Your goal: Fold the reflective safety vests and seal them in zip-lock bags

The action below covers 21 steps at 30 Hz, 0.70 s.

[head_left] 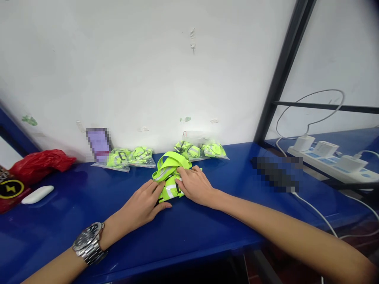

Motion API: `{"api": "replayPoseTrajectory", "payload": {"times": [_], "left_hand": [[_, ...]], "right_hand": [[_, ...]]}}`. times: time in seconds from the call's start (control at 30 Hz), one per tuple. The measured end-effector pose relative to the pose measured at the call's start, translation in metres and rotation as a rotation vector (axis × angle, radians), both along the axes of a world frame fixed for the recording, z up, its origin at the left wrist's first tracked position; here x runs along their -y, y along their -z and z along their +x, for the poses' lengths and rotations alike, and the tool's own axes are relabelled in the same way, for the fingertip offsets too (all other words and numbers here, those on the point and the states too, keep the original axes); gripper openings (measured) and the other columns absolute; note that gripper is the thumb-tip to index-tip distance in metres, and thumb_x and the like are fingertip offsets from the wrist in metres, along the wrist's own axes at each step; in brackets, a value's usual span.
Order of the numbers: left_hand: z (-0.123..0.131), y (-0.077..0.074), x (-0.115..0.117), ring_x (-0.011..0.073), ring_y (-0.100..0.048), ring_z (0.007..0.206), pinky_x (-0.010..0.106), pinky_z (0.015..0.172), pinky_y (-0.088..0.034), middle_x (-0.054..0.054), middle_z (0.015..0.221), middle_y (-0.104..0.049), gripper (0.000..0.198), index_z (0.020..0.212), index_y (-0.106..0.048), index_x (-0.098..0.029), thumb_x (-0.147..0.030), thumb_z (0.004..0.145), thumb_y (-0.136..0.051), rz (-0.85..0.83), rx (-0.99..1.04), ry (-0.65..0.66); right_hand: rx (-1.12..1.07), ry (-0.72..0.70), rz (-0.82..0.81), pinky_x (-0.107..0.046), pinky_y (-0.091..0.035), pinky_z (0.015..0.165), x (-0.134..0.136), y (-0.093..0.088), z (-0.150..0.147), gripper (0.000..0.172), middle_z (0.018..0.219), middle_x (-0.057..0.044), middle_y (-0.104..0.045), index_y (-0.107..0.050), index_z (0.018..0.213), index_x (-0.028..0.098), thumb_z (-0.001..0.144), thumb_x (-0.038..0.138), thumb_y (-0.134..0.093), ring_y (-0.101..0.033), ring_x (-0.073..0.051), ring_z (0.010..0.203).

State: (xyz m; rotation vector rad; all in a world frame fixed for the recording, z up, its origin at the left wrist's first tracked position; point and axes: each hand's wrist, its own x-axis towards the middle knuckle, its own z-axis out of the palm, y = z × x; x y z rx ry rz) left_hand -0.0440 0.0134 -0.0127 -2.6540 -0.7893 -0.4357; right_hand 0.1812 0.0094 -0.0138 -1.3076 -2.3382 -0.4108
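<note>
Evidently, both hands are busy with a neon-yellow reflective strap bundle [171, 161], which lies near the middle of the blue surface [213, 230], its silver stripes and a few black parts showing. The right hand [196, 186] holds its right side, fingers bent over the webbing and thumb close to the index finger. The left hand [147, 200] has its fingers laid on the left edge, while the thumb stretches out below, spread from them; whether it truly grips, one cannot tell. A silver wristwatch [89, 241] with a dark dial sits on the left wrist. Behind the bundle, along the white wall [148, 71], four clear bags of similar neon straps rest in two pairs: one pair [130, 157] to the left, beside a blurred purple-screened device [98, 142], the other [200, 150] to the right. Farther left are a red plastic bag [45, 162] and a white oblong object [38, 195]. On the right, a dark item (too pixelated to name) [276, 173] lies with a white cable [315, 211], and beyond it a white power strip [322, 161] carries chargers [325, 148].
</note>
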Motion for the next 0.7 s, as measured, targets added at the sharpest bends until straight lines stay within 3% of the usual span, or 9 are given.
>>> {"api": "replayPoseTrajectory", "payload": {"times": [0.13,0.27,0.47,0.6,0.7], "left_hand": [[0.008,-0.011,-0.002,0.0261,-0.058,0.090,0.042,0.082,-0.050,0.012,0.093,-0.061,0.040,0.104,-0.061,-0.011,-0.039,0.099,-0.033,-0.041,-0.132,-0.014],[0.009,-0.017,-0.005,0.0233,-0.058,0.095,0.039,0.086,-0.048,0.010,0.099,-0.061,0.037,0.110,-0.058,-0.015,-0.036,0.101,-0.029,-0.078,-0.114,0.028],[0.003,-0.017,-0.011,0.0231,-0.058,0.100,0.038,0.089,-0.048,0.010,0.107,-0.061,0.034,0.118,-0.054,-0.016,-0.034,0.101,-0.030,-0.174,-0.059,0.014],[0.001,-0.022,-0.014,0.0214,-0.058,0.098,0.036,0.089,-0.046,0.008,0.107,-0.061,0.034,0.115,-0.054,-0.018,-0.036,0.102,-0.028,-0.361,-0.006,0.000],[0.001,-0.033,-0.012,0.0190,-0.057,0.089,0.033,0.085,-0.044,0.005,0.099,-0.062,0.035,0.102,-0.055,-0.019,-0.038,0.102,-0.026,-0.479,0.048,-0.004]], "right_hand": [[0.060,-0.084,0.009,-0.036,-0.031,0.078,-0.002,-0.003,0.005,0.040,0.080,-0.006,-0.063,-0.056,0.093,0.016,0.102,0.042,-0.027,-0.055,-0.019,0.073],[0.103,-0.201,0.072,-0.038,-0.034,0.081,0.000,-0.008,0.014,0.051,0.093,-0.012,-0.060,-0.059,0.093,0.015,0.090,0.064,-0.042,-0.051,-0.026,0.093],[0.051,-0.192,0.051,-0.035,-0.039,0.075,-0.002,-0.006,0.014,0.031,0.092,-0.012,-0.056,-0.059,0.101,0.014,0.094,0.043,-0.050,-0.048,-0.025,0.090],[-0.109,-0.183,-0.005,-0.035,-0.041,0.078,-0.006,0.000,0.013,0.032,0.098,-0.013,-0.060,-0.056,0.110,0.013,0.096,0.040,-0.047,-0.051,-0.025,0.093],[-0.210,-0.168,-0.074,-0.033,-0.041,0.078,-0.007,-0.001,0.012,0.027,0.095,-0.011,-0.063,-0.057,0.106,0.014,0.095,0.037,-0.049,-0.054,-0.024,0.094]]}}
